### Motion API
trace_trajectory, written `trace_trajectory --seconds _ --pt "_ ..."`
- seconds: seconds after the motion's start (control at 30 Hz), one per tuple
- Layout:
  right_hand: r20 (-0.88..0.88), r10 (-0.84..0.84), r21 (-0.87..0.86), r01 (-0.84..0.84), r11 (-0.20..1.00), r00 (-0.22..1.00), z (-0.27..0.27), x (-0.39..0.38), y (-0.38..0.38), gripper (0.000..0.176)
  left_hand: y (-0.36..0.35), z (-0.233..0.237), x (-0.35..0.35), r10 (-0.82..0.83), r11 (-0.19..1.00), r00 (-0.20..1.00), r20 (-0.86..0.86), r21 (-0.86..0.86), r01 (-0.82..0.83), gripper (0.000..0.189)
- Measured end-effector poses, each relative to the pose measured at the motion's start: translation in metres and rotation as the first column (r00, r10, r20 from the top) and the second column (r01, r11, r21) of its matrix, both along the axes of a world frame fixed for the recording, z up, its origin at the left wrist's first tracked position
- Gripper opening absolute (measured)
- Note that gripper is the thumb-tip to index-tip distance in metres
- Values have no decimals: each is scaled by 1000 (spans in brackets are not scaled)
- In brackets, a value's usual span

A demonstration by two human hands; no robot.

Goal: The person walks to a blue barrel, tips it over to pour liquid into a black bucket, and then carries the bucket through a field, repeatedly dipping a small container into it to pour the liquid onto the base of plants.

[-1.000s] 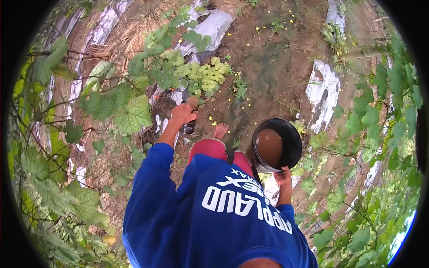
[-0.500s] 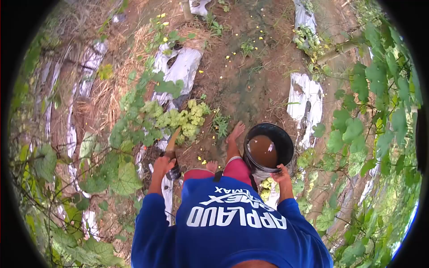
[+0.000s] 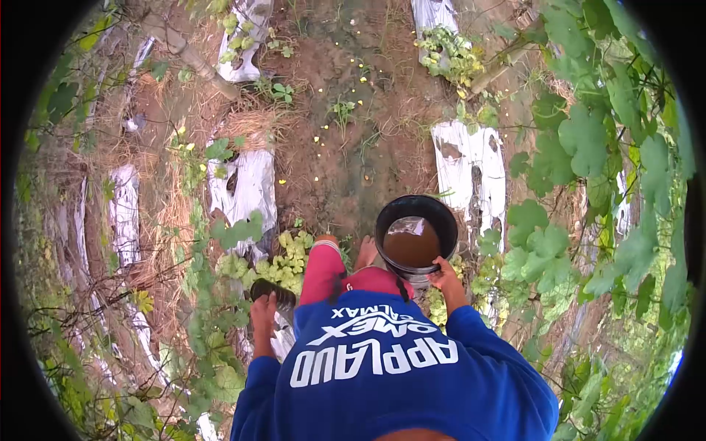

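My right hand grips the near rim of a black bucket, which holds brown, muddy liquid with a bright reflection on it. At my other side, my left hand is closed around a small dark container, held low beside my leg. What is inside that container cannot be made out. Yellow-green leaves of a low plant grow just beyond it.
Strips of torn white plastic sheet lie on both sides of a brown dirt path. Leafy vines hang at the right, and more foliage grows at the left. Dry straw covers part of the ground.
The stream of brown liquid that was at the small container no longer shows. My left hand has moved lower and closer to my body. The bucket has shifted left in view, and one knee is raised.
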State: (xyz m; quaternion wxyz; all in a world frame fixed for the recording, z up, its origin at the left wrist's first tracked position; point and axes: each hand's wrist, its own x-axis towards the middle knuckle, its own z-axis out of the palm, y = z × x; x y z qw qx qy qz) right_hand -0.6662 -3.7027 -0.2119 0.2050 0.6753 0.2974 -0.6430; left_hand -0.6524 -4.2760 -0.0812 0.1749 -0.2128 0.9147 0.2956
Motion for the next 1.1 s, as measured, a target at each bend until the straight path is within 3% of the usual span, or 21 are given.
trace_trajectory --seconds 0.17,0.27,0.33,0.37,0.47,0.5,0.6,0.63,0.73,0.8,0.87,0.97,1.03,1.1 --pt "-92 13 -2 -13 1000 996 0 -77 27 27 9 -32 -121 -16 1000 997 -77 16 17 47" --pt "-1 40 -19 -40 999 999 9 -139 37 28 13 -52 -201 19 1000 992 -125 24 -17 47" --pt "-49 43 -35 -44 998 998 -6 -170 49 33 14 -68 -256 -54 998 973 -226 11 58 47" --pt "-15 29 -21 -29 999 999 -2 -181 46 34 15 -73 -284 -60 998 980 -188 -7 60 46" --pt "-39 24 -34 -26 999 999 5 -232 53 37 23 -53 -374 -31 999 999 -13 38 32 45" --pt "-94 -32 35 35 999 995 5 -246 51 37 22 -57 -397 -13 999 1000 -1 40 13 45" --pt "2 74 -86 -74 994 997 -4 -303 81 36 15 -58 -491 -117 992 991 -69 -49 114 49" --pt "-78 53 28 -50 998 996 3 -319 75 35 10 -51 -524 -191 979 982 6 -77 191 48" --pt "-114 -38 53 44 998 993 15 -371 64 33 -1 -31 -615 -240 965 970 -20 -113 237 45" --pt "-149 -27 -25 23 999 989 24 -411 59 30 -13 -22 -674 -305 945 949 -78 -150 291 44" --pt "-141 -170 33 176 984 975 25 -446 56 31 -22 0 -733 -305 936 952 25 -175 305 46" --pt "-175 -137 -8 138 990 975 24 -498 55 34 -58 -19 -817 -331 920 942 48 -203 334 52" --pt "-163 -185 -31 182 983 969 22 -542 47 35 -72 0 -868 -521 774 837 167 -321 546 57" --pt "-137 -157 -53 151 987 978 15 -581 46 35 -79 16 -907 -441 820 881 173 -322 474 55"
